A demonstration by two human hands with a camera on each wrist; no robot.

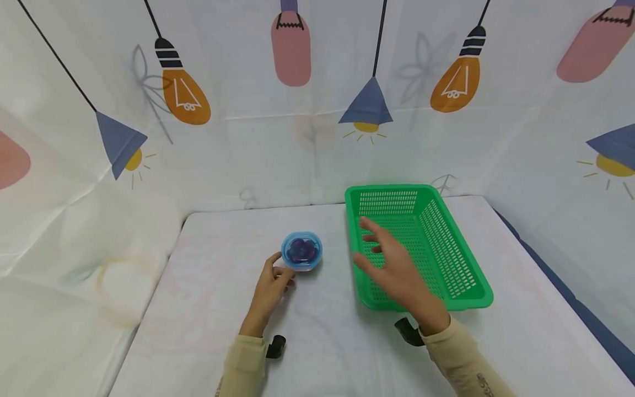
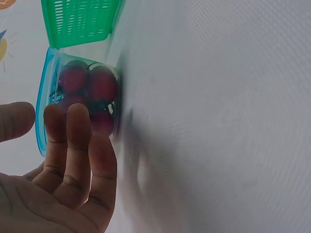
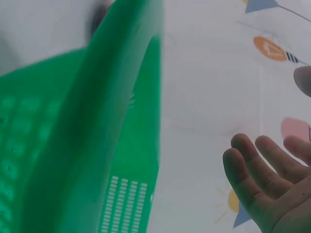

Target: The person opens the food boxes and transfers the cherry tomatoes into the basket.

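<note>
A small clear plastic container with a blue rim (image 1: 301,266) stands on the table, with several dark red, round fruits (image 2: 102,83) inside. My left hand (image 1: 272,286) is at its near left side, the fingertips right by the wall and rim. In the left wrist view this hand (image 2: 68,179) has its thumb apart from loosely bent fingers, which hide part of the container. My right hand (image 1: 397,270) hovers over the green basket (image 1: 481,295), fingers spread and thumb apart, holding nothing. In the right wrist view its fingers (image 3: 257,174) show beyond the basket's rim.
The perforated basket sits on the right half of the white-covered table (image 1: 198,309), to the right of the container. Behind the table hangs a white cloth (image 1: 278,149) printed with lamps and bulbs.
</note>
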